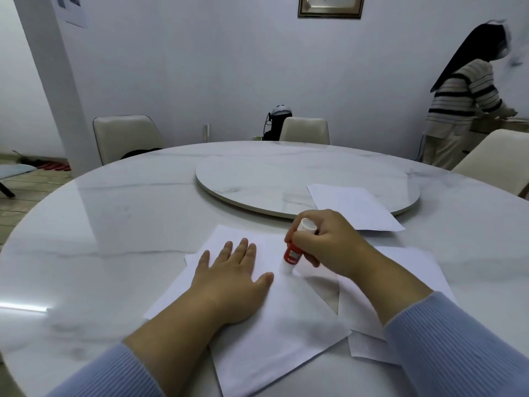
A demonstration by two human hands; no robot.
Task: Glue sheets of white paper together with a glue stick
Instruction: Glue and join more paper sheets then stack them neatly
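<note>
Marble table [114, 224], red glue stick [293, 252] on white paper [272, 339]

Setting: a home dining room, it appears.
Table: a large round marble-look table [114, 224] is fitted with a rotating centre tray [257, 173].
Seating: cream upholstered chairs [126, 136] are drawn up around it.
Walls: a framed picture [330, 5] is hung on plain white.
Floor: red slippers [54, 166] are left on tile at left.
</note>
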